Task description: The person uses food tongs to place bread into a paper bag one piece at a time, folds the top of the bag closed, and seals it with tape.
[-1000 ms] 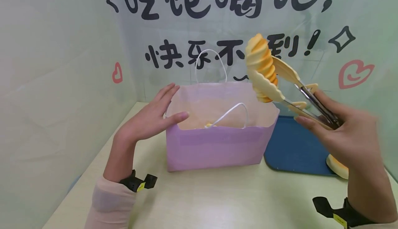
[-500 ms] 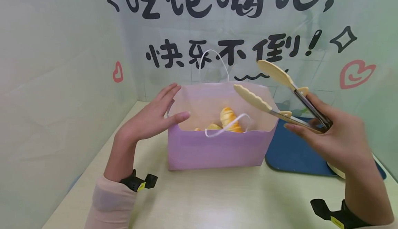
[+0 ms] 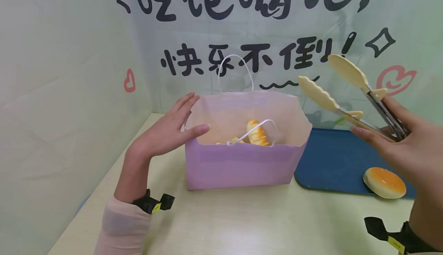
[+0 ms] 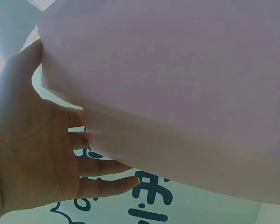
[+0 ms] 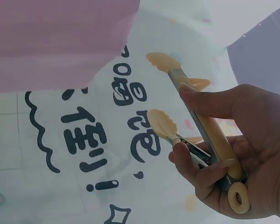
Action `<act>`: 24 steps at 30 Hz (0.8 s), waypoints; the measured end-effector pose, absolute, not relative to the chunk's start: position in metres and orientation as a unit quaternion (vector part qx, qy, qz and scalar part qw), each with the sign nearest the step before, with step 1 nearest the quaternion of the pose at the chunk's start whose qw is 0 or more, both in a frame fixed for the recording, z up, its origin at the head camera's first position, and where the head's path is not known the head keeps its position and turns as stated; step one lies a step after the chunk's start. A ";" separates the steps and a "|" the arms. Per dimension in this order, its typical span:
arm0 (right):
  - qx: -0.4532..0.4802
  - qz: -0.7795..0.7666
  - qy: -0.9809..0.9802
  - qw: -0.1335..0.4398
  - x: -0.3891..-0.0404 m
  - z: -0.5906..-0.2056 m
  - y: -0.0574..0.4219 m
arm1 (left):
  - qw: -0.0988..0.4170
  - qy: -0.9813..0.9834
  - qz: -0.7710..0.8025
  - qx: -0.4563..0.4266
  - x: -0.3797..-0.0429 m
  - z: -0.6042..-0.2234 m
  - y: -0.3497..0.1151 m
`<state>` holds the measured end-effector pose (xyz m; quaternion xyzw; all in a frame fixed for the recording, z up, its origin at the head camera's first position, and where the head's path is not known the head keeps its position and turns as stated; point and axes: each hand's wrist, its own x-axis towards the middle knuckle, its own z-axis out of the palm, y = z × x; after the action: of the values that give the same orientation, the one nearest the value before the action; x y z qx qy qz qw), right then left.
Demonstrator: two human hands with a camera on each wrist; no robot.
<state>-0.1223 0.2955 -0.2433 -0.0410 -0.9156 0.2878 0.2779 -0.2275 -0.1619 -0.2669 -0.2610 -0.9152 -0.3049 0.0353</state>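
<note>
A purple paper bag (image 3: 238, 166) with white string handles stands upright on the table in the head view. Inside it a spiral-ridged bread roll (image 3: 257, 134) shows above the front rim; other yellow pieces beside it are mostly hidden. My left hand (image 3: 166, 132) touches the bag's left edge, its fingers stretched out straight and the thumb over the rim. To the right of the bag, my right hand (image 3: 412, 143) grips a pair of tongs (image 5: 207, 130) with cream tips. The tips are spread apart with nothing between them.
On the right lies a blue tray (image 3: 332, 166), partly behind the bag and right hand. A round bun (image 3: 385, 182) with a browned top sits at the tray's front edge. Behind the table rises a wall sheet (image 3: 207, 35) with black lettering.
The tongs released the spiral-ridged bread roll, which now lies in the bag. My right hand moved left, then back to the right, uncovering the round bun. The left hand stays put.
</note>
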 end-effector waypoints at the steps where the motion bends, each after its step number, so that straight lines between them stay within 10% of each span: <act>1: -0.041 0.292 -0.912 0.285 -0.123 -0.244 0.300 | 0.035 -0.915 -0.306 -0.261 -0.228 -0.267 -0.162; 24: -0.005 0.287 -0.913 0.290 -0.109 -0.309 0.389 | 0.034 -0.912 -0.308 -0.270 -0.231 -0.267 -0.162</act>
<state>-0.1089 0.3889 -0.3094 -0.0054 -0.9130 0.2868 0.2899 -0.2307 -0.1623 -0.2670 -0.2696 -0.9119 -0.3076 0.0341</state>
